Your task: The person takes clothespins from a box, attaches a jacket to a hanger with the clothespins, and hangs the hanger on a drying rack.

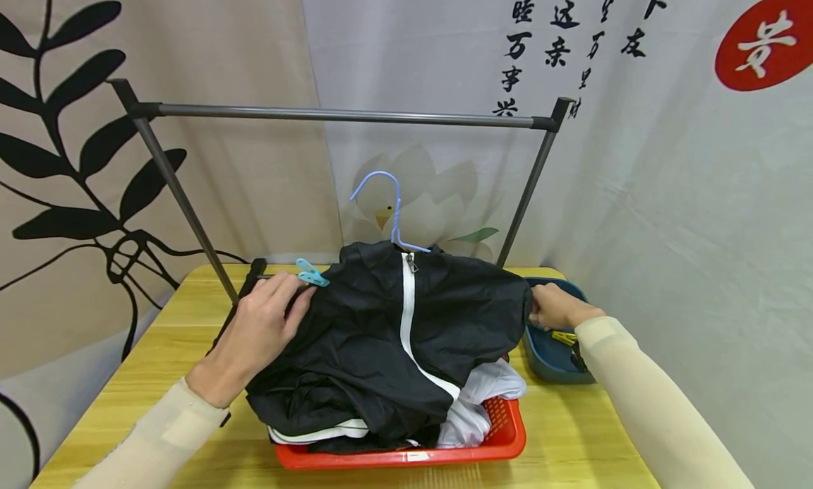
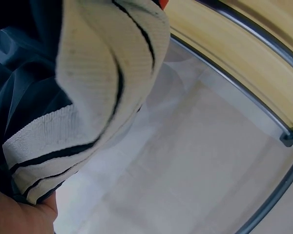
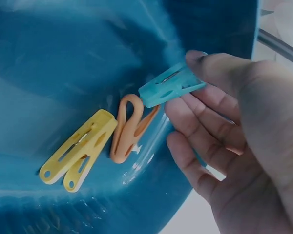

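A black jacket with a white zipper strip lies over a red basket, a light blue hanger standing out at its collar. My left hand holds the jacket at its left side, beside a light blue clothespin on the shoulder. The left wrist view shows that hand at a ribbed white edge with black stripes. Inside the blue bin, my right hand pinches a turquoise clothespin between thumb and fingers. Near it lie an orange clothespin and a yellow clothespin.
A grey metal rack stands on the wooden table behind the jacket, its crossbar above the hanger. Pale grey cloth spills at the basket's right side. Printed curtains hang behind the table.
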Motion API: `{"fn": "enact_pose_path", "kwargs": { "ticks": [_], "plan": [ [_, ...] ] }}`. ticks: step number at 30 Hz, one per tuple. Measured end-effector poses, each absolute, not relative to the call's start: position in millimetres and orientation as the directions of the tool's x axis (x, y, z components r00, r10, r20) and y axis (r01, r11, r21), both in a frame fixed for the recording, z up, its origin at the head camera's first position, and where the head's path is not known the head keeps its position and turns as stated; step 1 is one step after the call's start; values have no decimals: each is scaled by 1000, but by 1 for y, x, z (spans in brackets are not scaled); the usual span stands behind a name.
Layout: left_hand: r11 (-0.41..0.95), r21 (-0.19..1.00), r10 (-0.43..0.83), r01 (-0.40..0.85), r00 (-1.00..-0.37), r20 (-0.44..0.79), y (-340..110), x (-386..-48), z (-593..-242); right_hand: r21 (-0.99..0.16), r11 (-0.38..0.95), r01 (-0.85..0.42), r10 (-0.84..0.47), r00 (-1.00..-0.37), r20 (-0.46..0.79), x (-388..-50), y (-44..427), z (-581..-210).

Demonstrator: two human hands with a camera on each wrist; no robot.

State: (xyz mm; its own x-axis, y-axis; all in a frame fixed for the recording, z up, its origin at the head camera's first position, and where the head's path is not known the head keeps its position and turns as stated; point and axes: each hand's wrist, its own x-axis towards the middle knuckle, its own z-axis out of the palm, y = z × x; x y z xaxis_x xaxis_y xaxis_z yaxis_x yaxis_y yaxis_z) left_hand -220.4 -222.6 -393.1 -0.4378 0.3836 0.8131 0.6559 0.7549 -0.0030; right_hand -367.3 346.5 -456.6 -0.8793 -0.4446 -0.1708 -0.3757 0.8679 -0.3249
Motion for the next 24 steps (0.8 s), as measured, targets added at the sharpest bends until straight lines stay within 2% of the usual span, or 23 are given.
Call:
{"fn": "enact_pose_path", "kwargs": {
  "ticks": [9,24],
  "plan": [
    [756,-11,384,654,-430,817,-222,-220,-393,-284,845,-452,-488,-871,-65,-370,354,-449],
    [753,-17,386,657,-422,821,-222,-221,-393,-361,859,-362,-377,-926,32,-362,365,-440]
  ]
}}
